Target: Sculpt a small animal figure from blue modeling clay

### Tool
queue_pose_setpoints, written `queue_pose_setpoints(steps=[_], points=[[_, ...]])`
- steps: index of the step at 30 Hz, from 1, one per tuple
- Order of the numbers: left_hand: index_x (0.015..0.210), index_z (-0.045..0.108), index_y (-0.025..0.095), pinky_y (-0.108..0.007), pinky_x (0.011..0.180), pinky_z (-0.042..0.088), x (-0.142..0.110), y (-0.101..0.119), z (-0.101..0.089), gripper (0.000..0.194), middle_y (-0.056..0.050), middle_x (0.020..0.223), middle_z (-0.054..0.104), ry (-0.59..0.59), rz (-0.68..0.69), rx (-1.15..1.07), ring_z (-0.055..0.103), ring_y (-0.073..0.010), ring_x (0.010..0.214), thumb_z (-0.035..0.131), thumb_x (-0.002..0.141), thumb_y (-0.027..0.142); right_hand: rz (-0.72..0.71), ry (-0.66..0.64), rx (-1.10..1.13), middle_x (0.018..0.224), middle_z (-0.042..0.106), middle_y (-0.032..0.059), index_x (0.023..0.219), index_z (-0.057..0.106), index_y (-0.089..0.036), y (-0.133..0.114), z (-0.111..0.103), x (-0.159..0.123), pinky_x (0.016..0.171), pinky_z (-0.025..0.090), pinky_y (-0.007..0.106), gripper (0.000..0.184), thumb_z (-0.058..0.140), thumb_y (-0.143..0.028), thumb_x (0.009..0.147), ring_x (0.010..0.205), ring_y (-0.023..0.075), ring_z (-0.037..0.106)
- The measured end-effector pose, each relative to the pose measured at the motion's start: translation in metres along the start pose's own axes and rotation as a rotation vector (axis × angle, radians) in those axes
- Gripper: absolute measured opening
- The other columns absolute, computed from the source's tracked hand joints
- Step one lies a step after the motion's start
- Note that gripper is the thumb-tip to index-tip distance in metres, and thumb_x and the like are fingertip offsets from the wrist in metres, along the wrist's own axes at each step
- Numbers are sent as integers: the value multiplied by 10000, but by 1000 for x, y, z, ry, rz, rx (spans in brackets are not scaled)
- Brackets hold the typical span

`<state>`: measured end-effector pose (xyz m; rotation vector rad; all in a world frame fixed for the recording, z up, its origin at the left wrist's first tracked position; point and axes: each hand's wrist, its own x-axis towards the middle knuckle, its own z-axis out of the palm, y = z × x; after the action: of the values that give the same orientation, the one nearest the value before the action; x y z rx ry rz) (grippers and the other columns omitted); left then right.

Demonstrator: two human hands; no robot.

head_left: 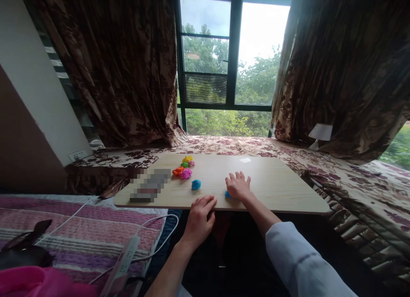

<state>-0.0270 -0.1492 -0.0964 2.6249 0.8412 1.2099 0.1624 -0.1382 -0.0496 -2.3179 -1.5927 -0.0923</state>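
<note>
On my far left, a power strip (126, 256) with white cables lies over a striped quilt (105, 228), next to the table (275, 184). At the table's left end I have a dark object (150, 188), too pixelated for me to make out. Just right of it sits a cluster of bright lumps: an orange lump (178, 172) and a magenta lump (186, 173) side by side in front, then a green lump (185, 165), a pink lump (191, 163) and a yellow lump (187, 159) behind them. Nearer to me, apart from that cluster, is a round blue lump (196, 184).

My left hand (200, 211) is at the near edge of the table, loosely open with its fingers slightly bent and thumb apart; I see nothing in it. Further right, my right hand (237, 186) is palm down, fingers spread, over a blue piece (228, 194) near that same edge. Part of the piece shows at the palm's left side; the rest is hidden, so I can't tell its full shape. Well off to the right, a small white lamp (321, 132) stands on the flowered cloth (291, 149).
</note>
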Motion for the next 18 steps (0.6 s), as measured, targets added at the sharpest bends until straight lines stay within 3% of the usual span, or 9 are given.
queue_pose_setpoints(steps=[3, 6, 10, 13, 18], points=[[1131, 601, 249, -433, 990, 378, 1, -1, 2, 418, -62, 1175, 606, 3, 3, -5, 503, -237, 1125, 506, 761, 79, 7, -2, -7, 1425, 355, 109, 1322, 415, -207, 1, 0, 2, 1041, 197, 576, 463, 410, -441, 923, 1318, 310, 285], [1124, 605, 239, -433, 993, 370, 0, -1, 4, 403, -63, 1174, 605, 0, -1, -24, 501, -236, 1121, 506, 767, 83, -65, -28, -17, 1455, 326, 104, 1351, 387, -256, 2, 4, -25, 1049, 147, 564, 480, 240, -476, 951, 1364, 294, 191], [1136, 600, 230, -429, 1007, 354, -2, -1, 5, 401, -61, 1188, 595, -12, -14, -47, 490, -233, 1134, 508, 771, 91, -136, -43, -29, 1480, 290, 63, 1361, 365, -294, 3, 8, -50, 1075, 56, 531, 499, 205, -511, 942, 1389, 259, 104], [1135, 601, 231, -435, 1012, 345, -2, 0, 5, 398, -61, 1191, 594, -14, -24, -53, 488, -235, 1138, 511, 772, 96, -90, -44, -21, 1463, 311, 90, 1337, 404, -262, 3, 5, -30, 1056, 104, 574, 466, 240, -470, 953, 1373, 290, 155], [1099, 621, 239, -418, 1001, 357, 2, 1, 2, 348, -54, 1164, 612, -3, -48, -82, 508, -227, 1122, 528, 780, 134, 1, -10, -5, 1416, 361, 97, 1288, 448, -190, 3, -1, 10, 1044, 201, 579, 460, 493, -419, 892, 1304, 311, 306]])
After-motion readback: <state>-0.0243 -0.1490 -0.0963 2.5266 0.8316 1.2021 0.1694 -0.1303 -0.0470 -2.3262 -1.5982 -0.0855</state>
